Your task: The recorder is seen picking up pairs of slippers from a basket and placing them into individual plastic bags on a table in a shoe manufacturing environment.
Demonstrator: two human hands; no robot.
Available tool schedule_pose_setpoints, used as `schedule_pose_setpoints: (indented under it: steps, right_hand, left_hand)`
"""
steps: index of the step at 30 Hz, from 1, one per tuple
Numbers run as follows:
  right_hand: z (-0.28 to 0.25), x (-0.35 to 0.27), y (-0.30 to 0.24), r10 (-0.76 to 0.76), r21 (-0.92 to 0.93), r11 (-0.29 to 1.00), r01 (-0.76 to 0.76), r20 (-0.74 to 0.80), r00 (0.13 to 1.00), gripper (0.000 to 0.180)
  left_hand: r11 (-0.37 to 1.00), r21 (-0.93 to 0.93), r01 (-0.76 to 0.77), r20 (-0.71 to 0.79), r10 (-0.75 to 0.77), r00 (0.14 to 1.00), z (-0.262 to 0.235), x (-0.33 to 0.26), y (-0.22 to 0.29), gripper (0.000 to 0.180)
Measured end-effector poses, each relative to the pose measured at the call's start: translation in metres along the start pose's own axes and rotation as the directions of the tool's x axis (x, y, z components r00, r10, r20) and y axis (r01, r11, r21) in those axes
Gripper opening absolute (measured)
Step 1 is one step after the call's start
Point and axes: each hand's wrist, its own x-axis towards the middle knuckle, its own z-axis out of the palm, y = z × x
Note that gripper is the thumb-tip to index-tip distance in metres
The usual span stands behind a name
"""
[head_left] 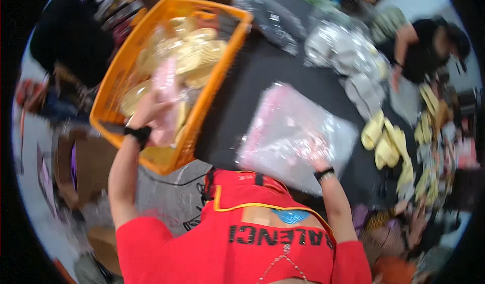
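My left hand [152,111] reaches over the orange plastic crate [209,97] at the left. Its fingers are closed on a long pink piece in clear plastic [165,79], whose exact kind I cannot make out. Below and around it in the crate lie several pale yellow pieces [202,54], some in clear wrapping, shaped like slippers. My right hand [317,155] is at a stack of clear plastic bags [283,127] with a pink edge, on the dark table before me. Glare and blur hide its fingers, so I cannot see whether it grips a bag.
White wrapped pieces [333,46] lie at the table's far right, with loose yellow pieces [386,140] nearer. A dark plastic-wrapped bundle [275,24] is at the back. A co-worker [422,46] reaches in from the right. Cardboard boxes [83,162] stand at the left.
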Motion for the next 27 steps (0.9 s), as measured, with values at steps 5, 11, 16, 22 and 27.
schedule_pose_setpoints:
  steps: [5, 11, 16, 22, 27]
  right_hand:
    - [-0.006, 0.026, -0.010, 0.158, 0.204, 0.960, -0.192, 0.173, 0.972, 0.074]
    - [-0.045, 0.046, -0.038, 0.278, -0.050, 0.960, -0.277, 0.319, 0.906, 0.079]
    - [-0.031, 0.047, -0.036, 0.184, -0.076, 0.983, -0.169, 0.285, 0.941, 0.075]
    - [-0.011, 0.046, -0.030, 0.075, 0.091, 0.991, -0.096, 0.209, 0.975, 0.067]
    - [-0.025, 0.007, -0.015, 0.013, 0.612, 0.790, 0.038, -0.079, 0.997, 0.033]
  left_hand:
    - [0.954, 0.203, -0.221, -0.185, 0.259, 0.948, -0.059, -0.049, 0.102, 0.034]
    - [0.930, -0.255, -0.263, -0.106, 0.244, 0.964, -0.061, -0.097, 0.221, 0.027]
    - [0.893, -0.314, -0.321, 0.048, 0.352, 0.935, -0.017, -0.124, 0.284, 0.024]
    - [0.780, 0.216, -0.587, 0.081, 0.585, 0.807, 0.091, -0.104, 0.331, 0.035]
    - [0.791, 0.273, -0.548, 0.186, 0.515, 0.837, 0.189, -0.046, 0.337, 0.037]
